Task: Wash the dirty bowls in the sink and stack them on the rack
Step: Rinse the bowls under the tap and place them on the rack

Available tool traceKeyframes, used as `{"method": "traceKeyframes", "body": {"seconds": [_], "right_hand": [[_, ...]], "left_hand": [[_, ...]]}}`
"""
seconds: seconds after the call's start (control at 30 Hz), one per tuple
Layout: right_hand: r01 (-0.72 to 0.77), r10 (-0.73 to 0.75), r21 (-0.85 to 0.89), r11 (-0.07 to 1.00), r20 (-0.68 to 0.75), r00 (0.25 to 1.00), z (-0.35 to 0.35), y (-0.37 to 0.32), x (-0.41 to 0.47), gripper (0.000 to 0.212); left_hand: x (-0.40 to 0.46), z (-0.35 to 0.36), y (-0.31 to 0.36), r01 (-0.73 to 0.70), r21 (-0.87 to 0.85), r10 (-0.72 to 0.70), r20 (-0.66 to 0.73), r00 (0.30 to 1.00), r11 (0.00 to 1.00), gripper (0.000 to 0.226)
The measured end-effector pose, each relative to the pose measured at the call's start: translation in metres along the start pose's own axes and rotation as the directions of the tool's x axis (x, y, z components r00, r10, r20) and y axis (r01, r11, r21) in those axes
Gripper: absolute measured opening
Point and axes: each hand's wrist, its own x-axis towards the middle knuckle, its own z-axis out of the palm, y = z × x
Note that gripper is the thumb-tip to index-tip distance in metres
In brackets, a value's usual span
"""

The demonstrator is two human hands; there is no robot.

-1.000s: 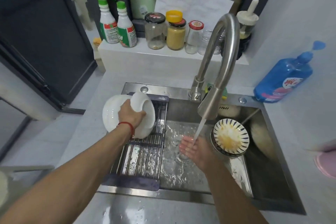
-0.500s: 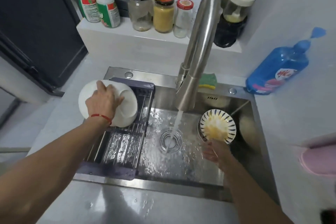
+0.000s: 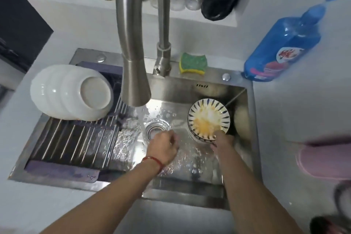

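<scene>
Several clean white bowls [image 3: 70,91] lie nested on their side at the far end of the drying rack [image 3: 76,138], which spans the left part of the sink [image 3: 199,85]. A stack of dirty blue-patterned bowls [image 3: 208,118], the top one smeared yellow, leans in the sink's right part. My right hand [image 3: 222,143] pinches the near rim of the top dirty bowl. My left hand [image 3: 163,148] hovers over the wet sink floor beside the drain [image 3: 155,129], fingers loosely curled, holding nothing. Water runs from the faucet [image 3: 133,74].
A green and yellow sponge [image 3: 193,62] lies on the sink's back ledge. A blue soap bottle [image 3: 281,49] lies on the counter at the right, with a pink object [image 3: 326,159] nearer me. Jars and spray bottles line the back shelf [image 3: 76,5].
My left hand let go of the white bowls on the rack and moved right into the sink near the drain. My right hand took hold of the dirty bowl's rim. The view moved closer.
</scene>
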Motion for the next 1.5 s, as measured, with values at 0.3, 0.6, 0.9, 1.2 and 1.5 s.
{"method": "traceKeyframes", "body": {"seconds": [0.3, 0.6, 0.9, 1.2, 1.5], "right_hand": [[0.022, -0.021, -0.035, 0.999, 0.023, 1.000, -0.005, -0.002, 0.027, 0.039], [0.268, -0.310, -0.300, 0.916, -0.104, 0.945, -0.007, -0.002, -0.005, 0.019], [0.286, -0.212, -0.288, 0.914, 0.262, 0.941, 0.026, 0.015, -0.103, 0.012], [0.704, -0.577, -0.704, -0.095, 0.615, 0.537, 0.071, 0.078, -0.127, 0.062], [0.942, 0.043, -0.249, -0.223, 0.963, 0.265, 0.105, 0.054, -0.158, 0.056]], "left_hand": [[0.006, 0.023, -0.005, 0.156, -0.034, -0.151, 0.115, 0.982, 0.987, 0.016], [-0.005, 0.013, -0.040, 0.366, -0.389, -0.318, 0.185, 0.930, 0.845, 0.018], [-0.001, -0.043, -0.054, 0.459, -0.841, -0.380, 0.340, 0.860, 0.286, 0.064], [-0.013, -0.046, -0.084, 0.313, -0.941, -0.458, 0.222, 0.861, 0.131, 0.065], [0.003, -0.035, -0.078, 0.297, -0.950, -0.437, 0.228, 0.870, 0.094, 0.063]]}}
